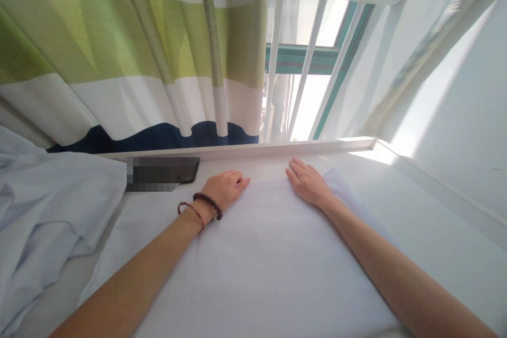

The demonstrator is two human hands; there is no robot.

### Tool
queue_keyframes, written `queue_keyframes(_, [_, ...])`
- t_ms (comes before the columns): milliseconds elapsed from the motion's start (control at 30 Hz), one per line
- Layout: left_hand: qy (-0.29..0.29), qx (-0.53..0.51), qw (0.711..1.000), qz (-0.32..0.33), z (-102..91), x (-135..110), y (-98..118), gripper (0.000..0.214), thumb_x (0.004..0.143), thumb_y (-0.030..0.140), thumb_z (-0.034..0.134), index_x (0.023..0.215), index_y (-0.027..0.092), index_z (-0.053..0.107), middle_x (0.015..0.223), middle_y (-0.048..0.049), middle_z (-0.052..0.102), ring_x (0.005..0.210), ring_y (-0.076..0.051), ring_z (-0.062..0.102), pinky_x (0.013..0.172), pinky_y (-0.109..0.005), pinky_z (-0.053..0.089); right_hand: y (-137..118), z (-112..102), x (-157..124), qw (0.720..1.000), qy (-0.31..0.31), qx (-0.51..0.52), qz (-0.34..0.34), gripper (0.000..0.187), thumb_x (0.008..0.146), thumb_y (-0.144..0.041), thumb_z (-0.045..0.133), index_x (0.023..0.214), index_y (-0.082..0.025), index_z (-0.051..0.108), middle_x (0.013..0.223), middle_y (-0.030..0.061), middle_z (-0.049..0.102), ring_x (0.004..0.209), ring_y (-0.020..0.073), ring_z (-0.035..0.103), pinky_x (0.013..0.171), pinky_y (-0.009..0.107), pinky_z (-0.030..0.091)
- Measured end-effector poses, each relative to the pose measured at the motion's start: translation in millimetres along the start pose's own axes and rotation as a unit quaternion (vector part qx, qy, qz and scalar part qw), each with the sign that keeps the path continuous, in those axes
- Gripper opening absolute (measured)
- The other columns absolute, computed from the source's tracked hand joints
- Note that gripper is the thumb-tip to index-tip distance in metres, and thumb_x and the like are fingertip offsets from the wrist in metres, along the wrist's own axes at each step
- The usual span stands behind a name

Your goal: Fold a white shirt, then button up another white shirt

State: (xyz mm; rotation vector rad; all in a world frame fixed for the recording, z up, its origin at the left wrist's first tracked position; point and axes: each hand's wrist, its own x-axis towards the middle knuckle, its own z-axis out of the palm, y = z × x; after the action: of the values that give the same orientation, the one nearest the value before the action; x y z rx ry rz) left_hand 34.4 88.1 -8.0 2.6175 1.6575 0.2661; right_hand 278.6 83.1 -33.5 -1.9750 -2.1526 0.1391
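A white cloth (269, 264) lies spread flat over a white surface in front of me, its far edge running between my two hands. At the left of that edge rests my left hand (224, 189), fingers bent downward and partly hidden, thumb apart and touching the cloth. A dark beaded bracelet (208, 202) and a thin reddish bangle (193, 211) circle that wrist. My right hand (308, 182) lies flat at the cloth's far right part, fingers stretched forward past the edge. Nothing is visibly held in either hand.
A dark flat object (162, 171), partly pixelated, lies left of my left hand. Crumpled white fabric (51, 211) is heaped at the left. Beyond a low white ledge (245, 152) hang a striped curtain (158, 37) and white railings (307, 63) before a window. A white wall (467, 116) stands right.
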Motion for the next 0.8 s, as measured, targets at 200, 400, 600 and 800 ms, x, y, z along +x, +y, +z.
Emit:
queue_keyframes(200, [-0.019,-0.069,0.997,0.006,-2.2,0,-15,0.042,0.095,0.05,0.034,0.081,0.02,0.06,0.086,-0.003,0.068,0.079,-0.021,0.061,0.065,-0.029,0.037,72,-11,6,0.997,0.007,-0.034,0.073,0.057,0.098,-0.041,0.017,0.145,-0.014,0.034,0.155,0.0065,0.028,0.143,0.0187,0.021,0.116,0.043,0.016])
queue_keyframes(400, [-0.022,-0.073,0.997,0.021,-1.9,1,-17,0.039,0.096,0.049,0.034,0.086,0.02,0.059,0.089,-0.0011,0.068,0.081,-0.018,0.061,0.066,-0.028,0.039,106,-14,3,0.993,0.029,-0.056,0.099,0.055,0.099,-0.037,0.015,0.144,-0.012,0.036,0.153,0.0093,0.03,0.142,0.0212,0.023,0.114,0.045,0.02])
queue_keyframes(600, [0.006,0.0,0.998,0.057,-5.4,-2,-6,0.03,0.098,0.035,0.036,0.097,0.017,0.06,0.097,-0.0067,0.066,0.089,-0.022,0.06,0.074,-0.032,0.04,78,-39,-3,0.993,0.063,-0.088,0.041,0.04,0.096,-0.021,0.027,0.121,-0.014,0.058,0.129,0.0149,0.059,0.116,0.0258,0.055,0.098,0.038,0.034])
queue_keyframes(800, [0.049,0.087,0.99,0.103,-8.3,-14,37,0.029,0.095,0.013,0.035,0.104,0.013,0.063,0.105,-0.0141,0.062,0.1,-0.03,0.054,0.085,-0.044,0.038,-25,-40,-11,0.993,0.087,-0.074,-0.041,0.029,0.093,-0.015,0.037,0.091,-0.015,0.066,0.097,0.0119,0.069,0.096,0.0225,0.06,0.084,0.032,0.036])
